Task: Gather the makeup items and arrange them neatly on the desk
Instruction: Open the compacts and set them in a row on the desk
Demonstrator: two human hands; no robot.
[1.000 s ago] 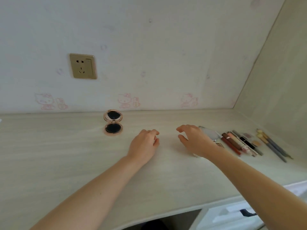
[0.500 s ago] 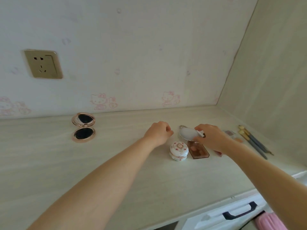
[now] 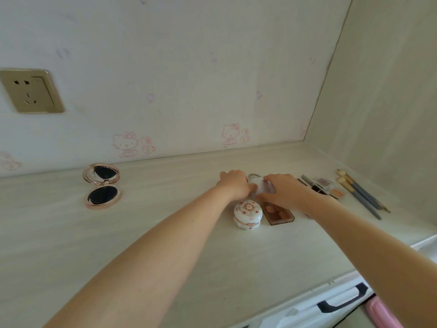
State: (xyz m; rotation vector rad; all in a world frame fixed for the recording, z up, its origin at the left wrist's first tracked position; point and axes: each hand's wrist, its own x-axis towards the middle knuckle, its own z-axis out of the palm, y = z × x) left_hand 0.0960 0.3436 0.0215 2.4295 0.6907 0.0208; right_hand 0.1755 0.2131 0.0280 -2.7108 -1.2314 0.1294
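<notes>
Makeup things lie in a group at the right of the worktop (image 3: 165, 245), and both hands meet over one of them, a round white case (image 3: 264, 187) with a silver rim. The right hand (image 3: 287, 194) curls its fingers over the top and front of the case, and the left hand (image 3: 236, 184) has bent fingers against its left edge, so it looks like a two-hand grip, though I cannot tell how tight it is. I think the step is to set this case straight with the rest. To do it well, the hands should hold it by the rim, keep it flat, and move it slowly so it does not bump the little flowered pot (image 3: 247, 215) or the brown color tray (image 3: 277, 213) just in front. The pencils and tubes (image 3: 316, 187) and the long brushes (image 3: 359, 192) lie in a row to the right, and the case should end up lined up beside them. The open round mirror (image 3: 102, 185) sits far to the left and has not been gathered yet. Compared with half a second ago, the left hand has come over from beside the case to touch it, and the right hand now covers more of the case.
</notes>
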